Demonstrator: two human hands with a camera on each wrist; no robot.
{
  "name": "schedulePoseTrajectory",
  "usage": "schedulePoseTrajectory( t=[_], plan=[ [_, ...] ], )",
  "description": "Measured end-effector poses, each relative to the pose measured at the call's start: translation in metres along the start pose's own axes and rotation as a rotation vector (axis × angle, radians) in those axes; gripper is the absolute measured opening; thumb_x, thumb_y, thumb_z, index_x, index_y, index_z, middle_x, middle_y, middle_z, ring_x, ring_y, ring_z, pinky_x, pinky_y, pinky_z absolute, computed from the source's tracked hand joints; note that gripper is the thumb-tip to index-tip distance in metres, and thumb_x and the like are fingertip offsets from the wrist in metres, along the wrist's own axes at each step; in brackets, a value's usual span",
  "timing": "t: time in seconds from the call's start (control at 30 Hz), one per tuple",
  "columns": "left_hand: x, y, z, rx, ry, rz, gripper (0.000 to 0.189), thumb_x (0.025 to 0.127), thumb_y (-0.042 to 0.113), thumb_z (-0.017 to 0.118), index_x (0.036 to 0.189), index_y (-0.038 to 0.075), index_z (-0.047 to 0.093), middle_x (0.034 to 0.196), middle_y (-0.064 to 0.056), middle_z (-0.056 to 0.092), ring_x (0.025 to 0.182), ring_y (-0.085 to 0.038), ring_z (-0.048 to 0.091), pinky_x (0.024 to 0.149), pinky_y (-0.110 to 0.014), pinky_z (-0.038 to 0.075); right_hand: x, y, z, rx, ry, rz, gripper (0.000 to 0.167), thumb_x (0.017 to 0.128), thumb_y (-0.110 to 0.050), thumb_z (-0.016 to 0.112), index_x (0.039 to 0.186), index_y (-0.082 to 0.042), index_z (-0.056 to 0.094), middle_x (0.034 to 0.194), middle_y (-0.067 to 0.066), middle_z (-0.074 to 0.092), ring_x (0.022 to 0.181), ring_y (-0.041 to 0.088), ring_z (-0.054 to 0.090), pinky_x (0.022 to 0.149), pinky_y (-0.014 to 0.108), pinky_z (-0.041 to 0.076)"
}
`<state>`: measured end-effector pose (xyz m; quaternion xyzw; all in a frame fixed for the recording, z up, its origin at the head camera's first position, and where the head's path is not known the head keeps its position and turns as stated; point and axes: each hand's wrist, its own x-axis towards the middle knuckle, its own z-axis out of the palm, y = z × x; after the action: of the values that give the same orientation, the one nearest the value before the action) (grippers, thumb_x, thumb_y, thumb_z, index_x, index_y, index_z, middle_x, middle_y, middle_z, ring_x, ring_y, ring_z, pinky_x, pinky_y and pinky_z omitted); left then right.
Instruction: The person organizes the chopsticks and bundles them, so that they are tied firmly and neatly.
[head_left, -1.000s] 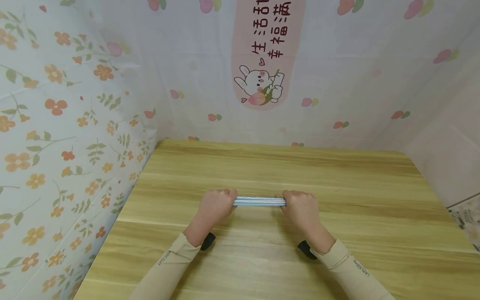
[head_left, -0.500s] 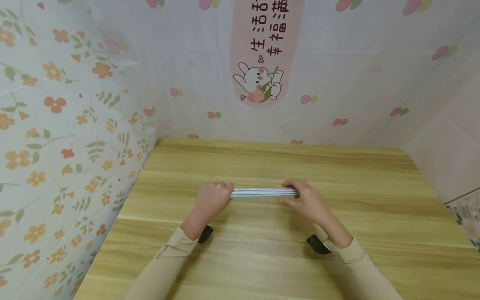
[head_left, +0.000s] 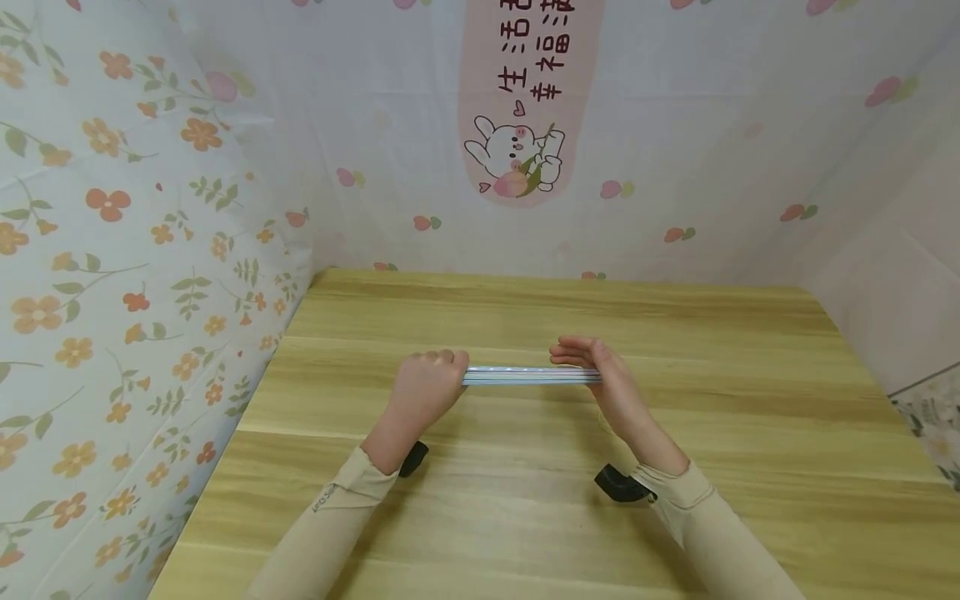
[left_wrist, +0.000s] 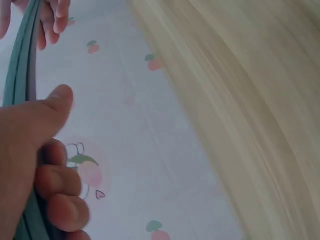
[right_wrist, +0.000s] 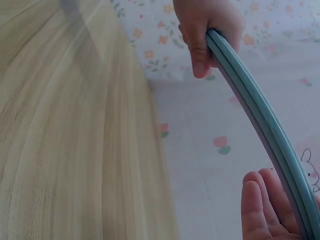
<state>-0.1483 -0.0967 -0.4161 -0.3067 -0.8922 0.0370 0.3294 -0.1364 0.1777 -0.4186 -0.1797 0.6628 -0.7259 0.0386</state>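
A bundle of thin, straight straws, pale blue with pink and white stripes, lies level above the table between my hands. Its left end is gripped in my left hand; in the left wrist view the thumb lies along it with the fingers curled round. At the other end my right hand is held upright, fingers extended, its palm against the straw ends. The right wrist view shows these straight fingers beside the bundle, and the left hand holding the far end.
The wood-grain table spreads out below both hands. A white curtain with fruit prints and a rabbit hangs behind it, and a flowered curtain closes the left side. Black wrist devices sit beneath the sleeves.
My right hand has let go of its curled grip, slid outward to the right end and straightened its fingers. Both hands and the straws have shifted slightly up in view.
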Motion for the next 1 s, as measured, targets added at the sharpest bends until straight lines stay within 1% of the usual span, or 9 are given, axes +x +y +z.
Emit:
schedulePoseTrajectory(
  t=[0.13, 0.27, 0.4, 0.5, 0.6, 0.73, 0.8, 0.87, 1.0],
  plan=[
    [0.0038, 0.0009, -0.0049, 0.025, -0.041, 0.008, 0.035, 0.08, 0.005, 0.066, 0.058, 0.013, 0.04, 0.051, 0.005, 0.022, 0.051, -0.007, 0.014, 0.045, -0.02, 0.011, 0.0003, 0.0005, 0.0031, -0.006, 0.015, 0.006, 0.051, 0.105, -0.038, 0.026, 0.127, -0.001, 0.052, 0.115, 0.002, 0.065, 0.108, 0.011, 0.06, 0.095, 0.021, 0.045],
    [0.004, 0.0017, -0.0057, 0.036, -0.023, 0.019, 0.036, 0.078, 0.0, 0.064, 0.058, 0.014, 0.038, 0.053, 0.006, 0.018, 0.051, -0.006, 0.012, 0.045, -0.019, 0.01, 0.0006, 0.0004, 0.005, -0.059, 0.049, 0.019, 0.05, 0.104, -0.04, 0.026, 0.126, -0.003, 0.053, 0.115, 0.005, 0.064, 0.106, 0.01, 0.06, 0.093, 0.02, 0.045],
    [0.0035, 0.0019, -0.0036, 0.028, 0.024, 0.04, 0.036, 0.082, 0.001, 0.064, 0.059, 0.013, 0.04, 0.051, 0.006, 0.023, 0.051, -0.006, 0.012, 0.045, -0.019, 0.01, -0.0002, -0.0001, 0.0058, -0.077, 0.071, 0.021, 0.053, 0.104, -0.039, 0.027, 0.126, 0.003, 0.052, 0.113, 0.007, 0.064, 0.104, 0.011, 0.061, 0.092, 0.02, 0.046],
    [0.0028, 0.0012, -0.003, 0.023, 0.034, 0.06, 0.035, 0.087, 0.004, 0.063, 0.06, 0.012, 0.041, 0.05, 0.005, 0.031, 0.05, -0.006, 0.015, 0.045, -0.02, 0.012, -0.0013, -0.0005, 0.0064, -0.064, 0.07, 0.018, 0.055, 0.104, -0.038, 0.028, 0.126, 0.006, 0.05, 0.112, 0.005, 0.065, 0.103, 0.012, 0.062, 0.092, 0.021, 0.047],
    [0.0023, -0.0003, -0.0037, 0.024, 0.04, 0.075, 0.033, 0.088, 0.005, 0.062, 0.062, 0.011, 0.044, 0.051, 0.002, 0.041, 0.047, -0.006, 0.025, 0.044, -0.02, 0.019, -0.0021, -0.0013, 0.0077, -0.048, 0.056, 0.012, 0.056, 0.104, -0.038, 0.028, 0.127, 0.009, 0.049, 0.111, 0.003, 0.065, 0.103, 0.012, 0.062, 0.092, 0.021, 0.047],
    [0.0019, -0.0023, -0.0038, 0.042, 0.062, 0.096, 0.028, 0.089, 0.009, 0.06, 0.065, 0.009, 0.045, 0.054, 0.0, 0.045, 0.045, -0.008, 0.038, 0.044, -0.022, 0.027, -0.0015, -0.0026, 0.0092, -0.04, 0.049, -0.008, 0.051, 0.105, -0.037, 0.028, 0.124, 0.003, 0.053, 0.109, 0.001, 0.066, 0.102, 0.013, 0.063, 0.092, 0.022, 0.048],
    [0.002, -0.0028, -0.0041, 0.042, 0.069, 0.101, 0.029, 0.09, 0.009, 0.058, 0.065, 0.01, 0.044, 0.053, 0.001, 0.043, 0.043, -0.008, 0.037, 0.042, -0.021, 0.026, -0.0005, -0.004, 0.0092, -0.045, 0.054, -0.023, 0.049, 0.105, -0.036, 0.029, 0.122, 0.001, 0.055, 0.108, 0.001, 0.066, 0.101, 0.012, 0.063, 0.091, 0.022, 0.048],
    [0.0029, -0.0027, -0.0045, 0.04, 0.075, 0.103, 0.029, 0.091, 0.01, 0.057, 0.065, 0.01, 0.044, 0.053, 0.002, 0.041, 0.042, -0.006, 0.032, 0.04, -0.021, 0.025, 0.0008, -0.0056, 0.0087, -0.057, 0.061, -0.036, 0.05, 0.105, -0.035, 0.029, 0.122, 0.004, 0.055, 0.107, 0.002, 0.066, 0.1, 0.012, 0.063, 0.091, 0.022, 0.048],
    [0.0056, -0.002, -0.0064, 0.038, 0.073, 0.094, 0.03, 0.089, 0.012, 0.061, 0.065, 0.01, 0.045, 0.051, 0.002, 0.041, 0.044, -0.005, 0.025, 0.039, -0.02, 0.023, 0.0019, -0.0086, 0.0076, -0.084, 0.065, -0.029, 0.056, 0.105, -0.035, 0.029, 0.122, 0.014, 0.05, 0.106, 0.001, 0.067, 0.099, 0.011, 0.064, 0.09, 0.021, 0.048]
  ],
)
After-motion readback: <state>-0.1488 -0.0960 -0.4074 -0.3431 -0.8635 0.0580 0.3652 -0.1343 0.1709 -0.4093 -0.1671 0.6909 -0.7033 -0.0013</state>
